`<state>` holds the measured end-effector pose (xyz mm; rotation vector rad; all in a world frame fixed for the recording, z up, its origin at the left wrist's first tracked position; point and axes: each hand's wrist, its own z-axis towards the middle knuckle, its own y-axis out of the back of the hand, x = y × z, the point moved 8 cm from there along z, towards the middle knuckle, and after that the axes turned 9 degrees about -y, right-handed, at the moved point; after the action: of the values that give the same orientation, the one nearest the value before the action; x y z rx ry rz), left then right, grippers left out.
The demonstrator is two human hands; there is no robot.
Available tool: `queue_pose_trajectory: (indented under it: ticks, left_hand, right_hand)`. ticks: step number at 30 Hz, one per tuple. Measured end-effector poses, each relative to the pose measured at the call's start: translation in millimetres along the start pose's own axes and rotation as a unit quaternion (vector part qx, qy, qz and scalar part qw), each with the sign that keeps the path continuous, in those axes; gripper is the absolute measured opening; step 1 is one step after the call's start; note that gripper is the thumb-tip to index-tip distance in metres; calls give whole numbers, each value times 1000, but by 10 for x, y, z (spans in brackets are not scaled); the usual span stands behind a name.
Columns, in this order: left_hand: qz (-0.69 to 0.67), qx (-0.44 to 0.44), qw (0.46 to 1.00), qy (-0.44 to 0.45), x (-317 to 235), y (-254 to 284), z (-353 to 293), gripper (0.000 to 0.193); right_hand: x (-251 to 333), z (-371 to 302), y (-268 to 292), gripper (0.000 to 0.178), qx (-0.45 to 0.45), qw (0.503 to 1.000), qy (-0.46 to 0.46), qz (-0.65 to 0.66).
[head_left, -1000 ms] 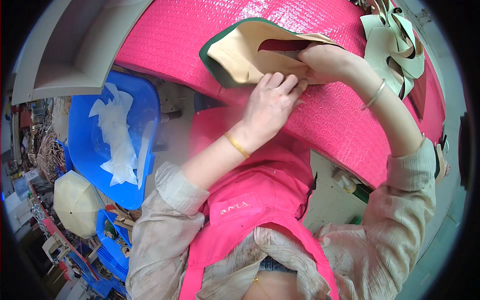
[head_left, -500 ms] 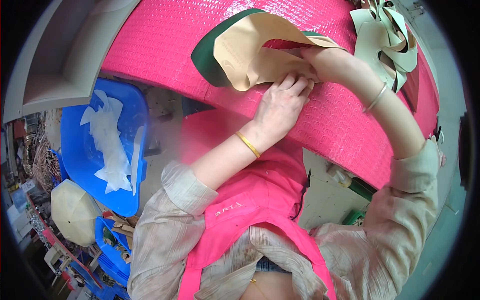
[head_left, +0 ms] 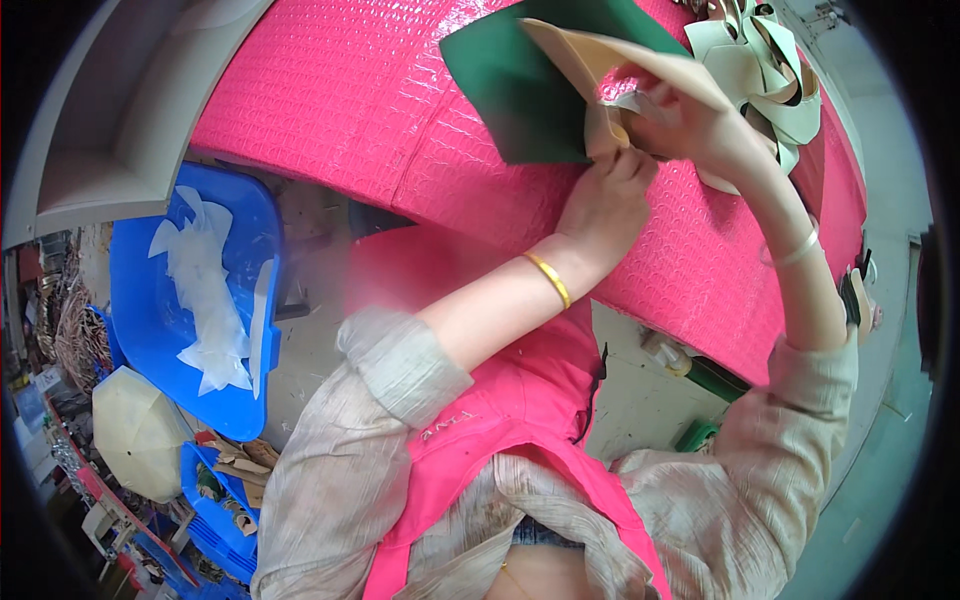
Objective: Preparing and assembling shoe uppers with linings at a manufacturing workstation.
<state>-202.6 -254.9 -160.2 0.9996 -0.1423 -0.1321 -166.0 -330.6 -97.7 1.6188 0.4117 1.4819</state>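
Observation:
Above the pink-covered table (head_left: pixel 300 110) is a curved, leather-like piece (head_left: pixel 530 90), dark green on one face and tan on the other. It bends round into a loop toward my hands. My left hand (head_left: pixel 608 208), with a gold bracelet at the wrist, is closed, its fingertips pinching the tan lower edge. Beside it, my right hand (head_left: pixel 695 125) reaches in from the right, its fingers curled at the tan band inside the loop. Something small and whitish shows by the right fingers, too blurred to name. The band partly hides those fingers.
Pale green cut pieces (head_left: pixel 755 75) lie heaped at the table's far right. At left, a blue tub (head_left: pixel 140 290) holds crumpled white sheets, below a beige open box-like unit (head_left: pixel 110 110). A round cream lid-like object (head_left: pixel 140 435) and blue crates (head_left: pixel 215 530) stand lower left.
The piece has turned and shifted right, so much more of its green face shows. Both hands have moved slightly right with it, still at its edge.

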Motion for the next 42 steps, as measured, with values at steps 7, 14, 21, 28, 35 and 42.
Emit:
queue_pose_trajectory:
  ticks: [7, 14, 21, 28, 35, 42]
  left_hand:
    - [-60, 85, 982, -156, 39, 124, -84, 14]
    - [-177, 6, 984, 1, 159, 247, -399, 33]
    - [-186, 44, 980, 55, 229, 149, -365, 34]
    - [-224, -61, 971, 54, 137, 83, -305, 28]
    - [-75, -19, 997, -2, -56, 68, -21, 23]
    - [-45, 107, 982, -148, 7, 318, -160, 16]
  right_hand:
    - [-386, -362, -38, 11, 100, 951, -123, -265]
    - [-352, -225, -237, 19, 38, 972, -33, -229]
    - [-443, -244, -289, 23, 73, 976, -85, -189]
    - [-353, -327, -239, 13, 27, 964, -36, -262]
    - [-33, -340, -257, 11, 36, 834, 144, -531]
    - [-589, -489, -254, 26, 186, 959, -151, -153]
